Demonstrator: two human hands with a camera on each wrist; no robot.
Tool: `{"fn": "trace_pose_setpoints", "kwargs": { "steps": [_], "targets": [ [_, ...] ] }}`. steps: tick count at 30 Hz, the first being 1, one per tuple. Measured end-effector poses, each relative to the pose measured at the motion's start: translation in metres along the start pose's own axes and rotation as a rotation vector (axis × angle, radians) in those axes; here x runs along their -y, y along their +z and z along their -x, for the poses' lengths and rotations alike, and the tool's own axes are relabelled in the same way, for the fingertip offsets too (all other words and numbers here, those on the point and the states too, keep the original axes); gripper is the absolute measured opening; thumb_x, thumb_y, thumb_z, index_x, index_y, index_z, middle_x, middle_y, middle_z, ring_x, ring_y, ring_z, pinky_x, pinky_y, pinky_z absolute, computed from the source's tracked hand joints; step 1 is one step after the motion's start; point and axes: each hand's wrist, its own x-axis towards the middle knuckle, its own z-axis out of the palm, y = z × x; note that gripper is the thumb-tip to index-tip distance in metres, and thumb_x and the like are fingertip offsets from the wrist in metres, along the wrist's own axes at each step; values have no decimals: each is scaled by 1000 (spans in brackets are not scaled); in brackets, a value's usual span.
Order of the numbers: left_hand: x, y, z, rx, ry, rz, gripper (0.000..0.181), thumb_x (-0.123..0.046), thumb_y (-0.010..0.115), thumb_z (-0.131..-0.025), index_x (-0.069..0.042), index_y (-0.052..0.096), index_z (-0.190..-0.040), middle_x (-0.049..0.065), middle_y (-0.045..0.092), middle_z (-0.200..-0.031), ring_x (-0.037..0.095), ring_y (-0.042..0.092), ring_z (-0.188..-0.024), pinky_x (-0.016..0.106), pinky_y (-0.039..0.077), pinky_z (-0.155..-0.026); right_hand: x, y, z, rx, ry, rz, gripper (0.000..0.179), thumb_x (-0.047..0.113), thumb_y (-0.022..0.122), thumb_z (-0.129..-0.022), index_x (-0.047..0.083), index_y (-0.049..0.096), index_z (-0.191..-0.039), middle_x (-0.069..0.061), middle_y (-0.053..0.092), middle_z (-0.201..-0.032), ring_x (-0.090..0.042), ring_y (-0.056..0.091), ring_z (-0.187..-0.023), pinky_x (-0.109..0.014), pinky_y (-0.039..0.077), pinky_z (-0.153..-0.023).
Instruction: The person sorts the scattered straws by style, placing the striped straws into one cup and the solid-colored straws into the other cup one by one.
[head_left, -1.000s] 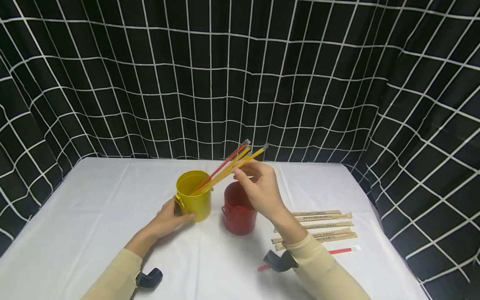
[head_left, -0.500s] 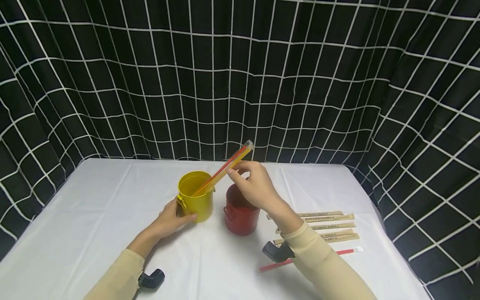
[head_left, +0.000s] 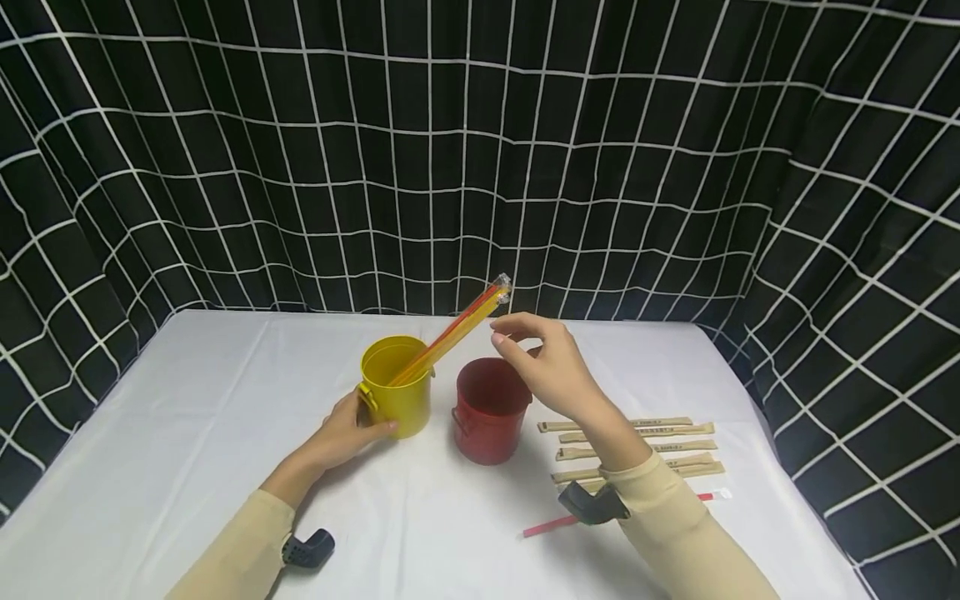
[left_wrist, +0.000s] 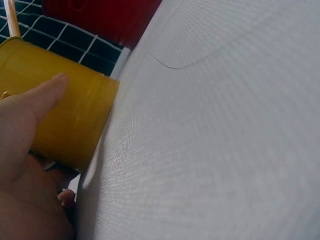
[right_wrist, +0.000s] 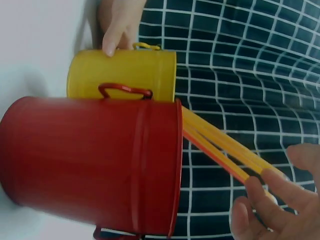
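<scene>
My left hand [head_left: 339, 440] grips the small yellow bucket [head_left: 408, 410] low on its side, thumb across the front, as the left wrist view also shows. Several yellow and red straws [head_left: 456, 335] in clear wrappers lean out of that bucket to the right. Over the back of the red bucket [head_left: 487, 435] hovers my right hand [head_left: 557, 367], its fingers loosely bent with a gap between thumb and fingertips. In the head view it stands apart from the straws; in the right wrist view its fingers [right_wrist: 260, 200] overlap their upper ends.
Several paper-wrapped sticks [head_left: 678, 447] lie in a row at the right of the white-covered table [head_left: 210, 400]. In front of them is a single red straw [head_left: 549, 527], partly hidden by the right forearm. A black curtain with white grid lines [head_left: 420, 167] hangs behind.
The right hand has let go of the yellow straw, which now rests with the others in the yellow bucket, and has moved away to the right. The left hand keeps its grip.
</scene>
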Motion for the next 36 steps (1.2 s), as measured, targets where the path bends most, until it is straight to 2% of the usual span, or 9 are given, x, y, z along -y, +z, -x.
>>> {"fn": "trace_pose_setpoints", "kwargs": {
  "steps": [7, 14, 18, 22, 29, 36],
  "targets": [
    [-3, -1, -1, -12, -26, -3, 92, -38, 75, -88, -10, 25, -160, 14, 27, -168, 36, 18, -158, 59, 11, -128, -11, -12, 14, 29, -9, -28, 28, 16, 61, -99, 3, 70, -122, -15, 72, -121, -28, 67, -111, -26, 60, -83],
    [0, 1, -1, -10, -10, -1, 92, -37, 76, -88, -9, 25, -160, 15, 26, -168, 37, 18, -157, 60, 11, -128, -25, -22, 34, 92, -32, -6, 26, 16, 62, -100, 4, 70, -121, -13, 73, -119, -23, 67, -110, -34, 58, -88],
    [3, -1, -4, -10, 14, 6, 90, -36, 76, -88, -10, 27, -159, 14, 29, -167, 35, 20, -157, 59, 12, -128, -35, -28, 43, 146, -63, 3, 25, 15, 62, -100, 5, 70, -121, -14, 73, -120, -19, 69, -109, -32, 57, -89],
    [4, -3, -5, -8, 11, 0, 90, -38, 76, -88, -11, 27, -159, 13, 29, -167, 36, 20, -157, 60, 13, -128, -44, -32, 52, 185, -83, 16, 24, 14, 62, -100, 6, 71, -121, -11, 73, -121, -17, 68, -112, -29, 58, -89],
    [0, -6, -4, -6, 17, -1, 89, -37, 76, -89, -12, 28, -159, 13, 30, -167, 35, 21, -157, 60, 13, -128, -57, -41, 64, 205, -81, 34, 23, 14, 62, -99, 9, 71, -119, -6, 74, -119, -9, 68, -110, -29, 58, -89],
    [0, -4, -2, -2, 5, -5, 90, -37, 75, -89, -11, 26, -160, 14, 28, -167, 36, 20, -157, 59, 13, -128, -68, -55, 77, 302, -63, -17, 22, 10, 62, -99, 6, 72, -119, -10, 75, -116, -2, 68, -103, -27, 59, -87]
  ]
}}
